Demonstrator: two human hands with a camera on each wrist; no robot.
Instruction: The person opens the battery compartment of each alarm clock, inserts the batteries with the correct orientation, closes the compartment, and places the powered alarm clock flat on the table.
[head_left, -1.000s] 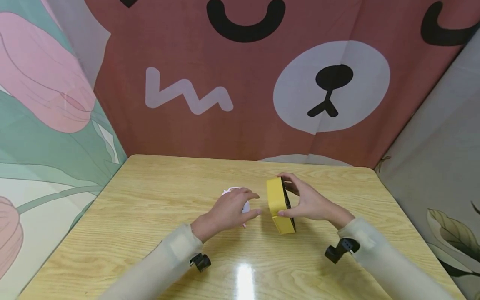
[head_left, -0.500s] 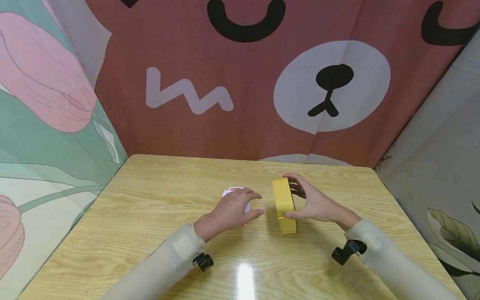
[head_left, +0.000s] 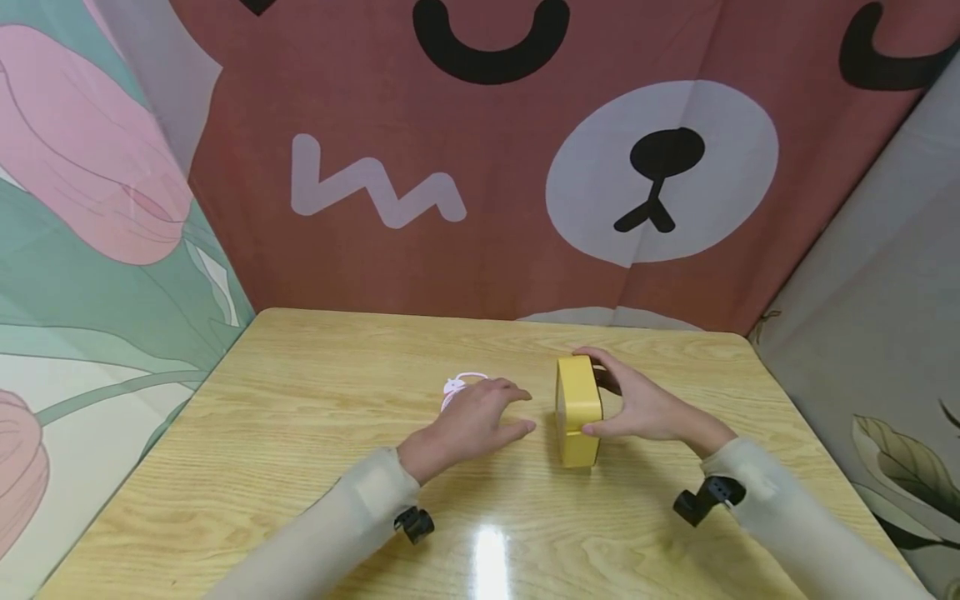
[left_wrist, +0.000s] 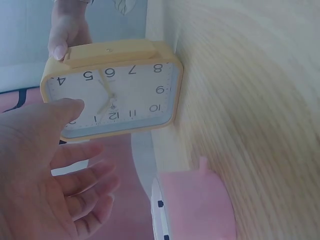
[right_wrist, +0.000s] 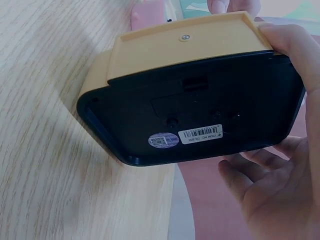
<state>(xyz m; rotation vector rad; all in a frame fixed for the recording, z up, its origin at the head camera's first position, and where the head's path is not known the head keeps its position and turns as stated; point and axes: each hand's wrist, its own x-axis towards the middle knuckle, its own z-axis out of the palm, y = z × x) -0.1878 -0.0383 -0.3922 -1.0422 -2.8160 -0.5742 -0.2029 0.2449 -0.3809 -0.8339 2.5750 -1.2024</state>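
Observation:
A yellow alarm clock (head_left: 582, 408) stands on one short end on the wooden table, right of centre in the head view. My right hand (head_left: 647, 408) grips it, thumb on the near side and fingers round the far side. Its white dial (left_wrist: 135, 90) faces left, toward my left hand (head_left: 471, 421), which is held with loosely bent fingers and holds nothing. The black back (right_wrist: 200, 112) with a barcode label shows in the right wrist view. Below my left hand is a round pink object (left_wrist: 197, 205) with a white front, mostly hidden by that hand in the head view.
The wooden table (head_left: 322, 375) reaches back to a red hanging cloth (head_left: 510, 267) with a bear print. Patterned cloths hang on the left and right sides. A black wrist camera (head_left: 414, 523) sits on the left sleeve, another (head_left: 708, 498) on the right.
My right hand has shifted the alarm clock a little to the right and turned it, so its dial edge now shows instead of its black back. My left hand has moved slightly right.

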